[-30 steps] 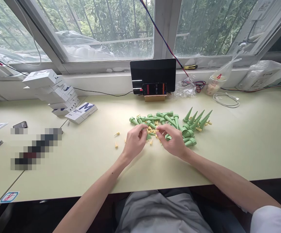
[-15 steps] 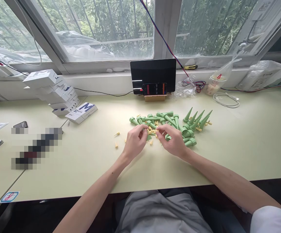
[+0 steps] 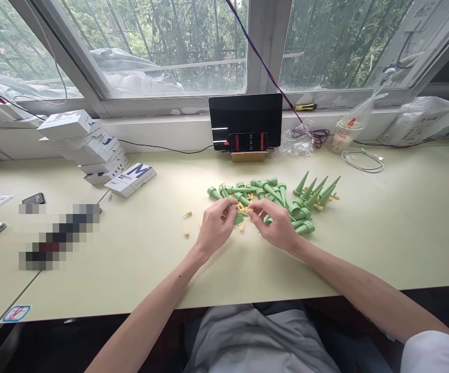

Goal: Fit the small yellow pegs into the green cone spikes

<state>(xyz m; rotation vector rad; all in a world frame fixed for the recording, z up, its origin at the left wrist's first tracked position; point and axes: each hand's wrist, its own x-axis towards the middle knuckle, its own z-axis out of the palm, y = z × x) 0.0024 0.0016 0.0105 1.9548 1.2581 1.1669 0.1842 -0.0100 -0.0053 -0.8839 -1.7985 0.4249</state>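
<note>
- Fingertips of your right hand (image 3: 277,224) pinch a yellow piece (image 3: 244,211), its long axis running sideways toward your left hand (image 3: 216,226).
- Your left fingers nearly close; I cannot tell their hold.
- Green cones (image 3: 273,192) lie just beyond both.

Green cones (image 3: 273,192); yellow small pieces (image 3: 187,232); black screen (image 3: 245,116).

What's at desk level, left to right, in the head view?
Box marked M → two loose yellow tips → left hand → right hand → upright green cones → coiled cable
</note>
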